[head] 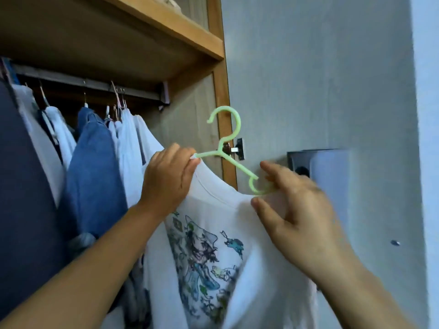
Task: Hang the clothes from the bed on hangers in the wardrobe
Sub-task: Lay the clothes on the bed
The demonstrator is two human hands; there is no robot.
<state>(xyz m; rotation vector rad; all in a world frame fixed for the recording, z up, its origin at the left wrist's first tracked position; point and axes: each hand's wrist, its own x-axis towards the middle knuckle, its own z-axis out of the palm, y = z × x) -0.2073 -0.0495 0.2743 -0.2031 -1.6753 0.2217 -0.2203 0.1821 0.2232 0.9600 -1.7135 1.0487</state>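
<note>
Hanger [229,151] at frame centre, half inside white printed T-shirt [209,233]; left hand [169,179] pinches collar and hanger arm; right hand [294,207] pinches the exposed end — best eased under the shoulder, collar kept slack; rail [90,85] waits upper left.

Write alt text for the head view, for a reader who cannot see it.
Two hands fit a pale green hanger into the neck of a white printed T-shirt: the left hand grips one arm and the collar, the right hand pinches the other end. Behind hang clothes on the wardrobe rail.
</note>
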